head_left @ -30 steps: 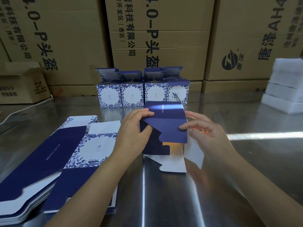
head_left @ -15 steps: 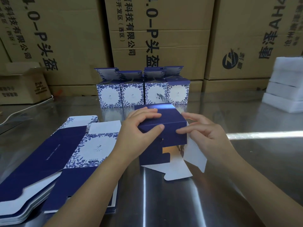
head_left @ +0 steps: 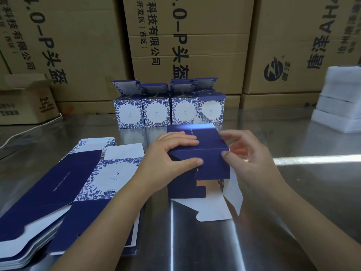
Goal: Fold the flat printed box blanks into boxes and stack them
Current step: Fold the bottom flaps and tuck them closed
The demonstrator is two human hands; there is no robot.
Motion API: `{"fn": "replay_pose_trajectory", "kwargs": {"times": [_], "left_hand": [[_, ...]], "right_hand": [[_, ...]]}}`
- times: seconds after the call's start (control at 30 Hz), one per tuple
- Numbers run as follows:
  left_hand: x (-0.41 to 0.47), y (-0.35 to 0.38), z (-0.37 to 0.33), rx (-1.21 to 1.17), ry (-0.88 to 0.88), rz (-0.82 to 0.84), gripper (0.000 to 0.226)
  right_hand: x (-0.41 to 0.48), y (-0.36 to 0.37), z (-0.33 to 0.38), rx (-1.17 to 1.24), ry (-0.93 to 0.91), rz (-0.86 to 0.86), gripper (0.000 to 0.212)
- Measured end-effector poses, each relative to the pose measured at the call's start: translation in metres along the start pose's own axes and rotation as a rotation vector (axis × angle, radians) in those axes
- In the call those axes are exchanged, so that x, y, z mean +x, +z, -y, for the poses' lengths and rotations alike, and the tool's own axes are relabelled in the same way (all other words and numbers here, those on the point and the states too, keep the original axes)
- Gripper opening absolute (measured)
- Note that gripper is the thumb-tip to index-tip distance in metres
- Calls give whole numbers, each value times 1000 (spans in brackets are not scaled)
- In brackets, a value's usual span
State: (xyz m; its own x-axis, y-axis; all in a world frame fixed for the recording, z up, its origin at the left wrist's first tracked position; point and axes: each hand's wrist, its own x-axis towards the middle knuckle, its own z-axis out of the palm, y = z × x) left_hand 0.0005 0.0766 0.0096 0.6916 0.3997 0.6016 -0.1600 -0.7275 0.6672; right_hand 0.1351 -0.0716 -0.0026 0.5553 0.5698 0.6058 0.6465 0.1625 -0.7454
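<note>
The left grip (head_left: 172,159) is clamping the half-folded box (head_left: 212,167) at its near left corner, with the fingers lying across the navy top and the thumb pressing on the near flap. The right grip (head_left: 252,161) is pinching the near right corner, with the thumb sitting on the fold line and the fingers curling over the top edge. The box is lying on its side in the middle of the tabletop (head_left: 195,247), just on the near side of the row of finished boxes (head_left: 168,114) and right of the stack of flat blanks (head_left: 64,184).

Over the last second the navy panel, which was slanting up off the box, has been coming down. It is now sitting flat as the top face, and the sleeve is looking square rather than skewed. The near navy flap is hanging down over the open end. This is pointing to the sleeve being formed and the end closure being the step in hand.

Two white flaps are waiting untucked: the bottom flap (head_left: 213,210) is lying flat on the tabletop toward the near side, and the side flap (head_left: 235,194) is sticking out on the right. By my judgement the box is sitting roughly halfway done, with those flaps needing to be folded in before it joins the row.
</note>
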Motion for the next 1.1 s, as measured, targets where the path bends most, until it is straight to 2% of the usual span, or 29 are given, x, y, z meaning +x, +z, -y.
{"fn": "replay_pose_trajectory", "kwargs": {"times": [0.1, 0.17, 0.23, 0.4, 0.63, 1.1], "left_hand": [[0, 2, 0, -2, 11, -4, 38], [-1, 3, 0, 7, 16, -17, 36], [-1, 5, -1, 13, 20, -28, 35], [-1, 6, -2, 26, 15, -54, 33], [0, 7, -2, 32, 12, -54, 34], [0, 7, -1, 52, 36, -28, 37]], "right_hand": [[-2, 0, 2, -52, -39, 20, 27], [-3, 1, 2, -66, -51, 21, 31], [-3, 1, 2, -45, -38, 5, 35], [0, -2, 5, -41, -14, -29, 25], [2, -6, 9, -92, 11, -47, 25], [2, -9, 10, -249, -86, -62, 19]]}}
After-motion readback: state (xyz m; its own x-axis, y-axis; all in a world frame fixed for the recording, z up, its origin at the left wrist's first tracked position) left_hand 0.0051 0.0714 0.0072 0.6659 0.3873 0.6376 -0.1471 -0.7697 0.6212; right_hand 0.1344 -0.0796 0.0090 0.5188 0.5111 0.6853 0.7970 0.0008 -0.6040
